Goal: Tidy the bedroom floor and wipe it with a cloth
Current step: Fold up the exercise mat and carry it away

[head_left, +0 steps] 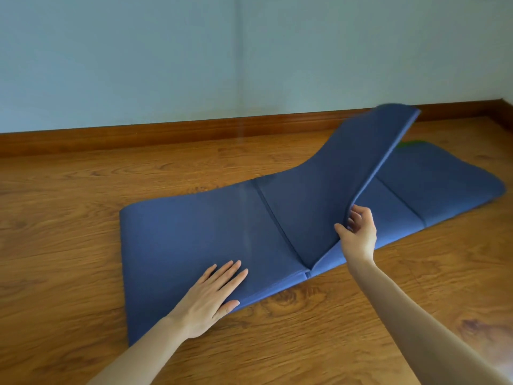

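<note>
Left hand (208,297) is lying flat with straight fingers on the near left part of a dark blue folding foam mat (194,232), thumb hooked just over its front edge, pressing it onto the wooden plank floor (69,204). Right hand (357,234) has its thumb and curled fingers pinched on the near edge of the top layer, lifting it so that flap peels up and tilts toward the far right corner. Under the raised flap another layer of the same mat lies flat on the floor, running off to the right with a crease across it. There's a bit of something green (410,143) peeking out behind the flap, can't tell what. Brown wooden skirting board (166,133) runs along a pale blue wall (194,51) behind.
</note>
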A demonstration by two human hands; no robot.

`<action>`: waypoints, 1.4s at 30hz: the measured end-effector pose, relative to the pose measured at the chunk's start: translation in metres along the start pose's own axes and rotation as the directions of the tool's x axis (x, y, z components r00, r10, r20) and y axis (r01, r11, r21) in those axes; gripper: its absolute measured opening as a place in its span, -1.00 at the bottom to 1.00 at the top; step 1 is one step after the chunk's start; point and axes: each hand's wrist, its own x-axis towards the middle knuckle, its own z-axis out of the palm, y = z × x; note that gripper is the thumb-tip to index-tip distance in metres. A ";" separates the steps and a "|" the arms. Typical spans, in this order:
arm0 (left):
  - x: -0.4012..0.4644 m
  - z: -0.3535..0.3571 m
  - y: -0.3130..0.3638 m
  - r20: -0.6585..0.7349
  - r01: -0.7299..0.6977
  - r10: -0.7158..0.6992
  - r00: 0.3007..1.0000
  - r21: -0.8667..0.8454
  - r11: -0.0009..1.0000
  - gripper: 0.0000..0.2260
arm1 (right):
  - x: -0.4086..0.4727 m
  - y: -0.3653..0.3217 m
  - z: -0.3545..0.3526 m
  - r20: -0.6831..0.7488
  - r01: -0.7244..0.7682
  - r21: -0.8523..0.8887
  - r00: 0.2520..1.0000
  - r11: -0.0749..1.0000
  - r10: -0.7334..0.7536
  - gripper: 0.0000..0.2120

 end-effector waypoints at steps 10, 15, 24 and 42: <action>-0.005 -0.052 0.009 -0.372 -0.143 0.114 0.921 -0.052 0.988 -0.09 | -0.050 -0.014 0.055 0.315 0.407 -0.270 0.894 0.873 -0.319 -0.56; 0.000 -0.075 0.016 -0.519 -0.032 0.075 0.852 0.091 0.995 -0.27 | -0.064 0.009 0.064 0.506 0.646 -0.260 0.724 0.718 -0.469 -0.56; -0.033 -0.068 -0.003 -0.416 0.227 -0.177 0.892 0.072 0.971 -0.13 | -0.088 0.037 0.061 0.590 0.750 -0.101 0.574 0.653 -0.568 -0.67; -0.063 -0.007 0.000 -0.003 0.244 -0.248 0.969 -0.161 0.956 -0.54 | -0.087 0.052 0.078 0.771 0.891 -0.247 0.419 0.381 -0.480 -0.66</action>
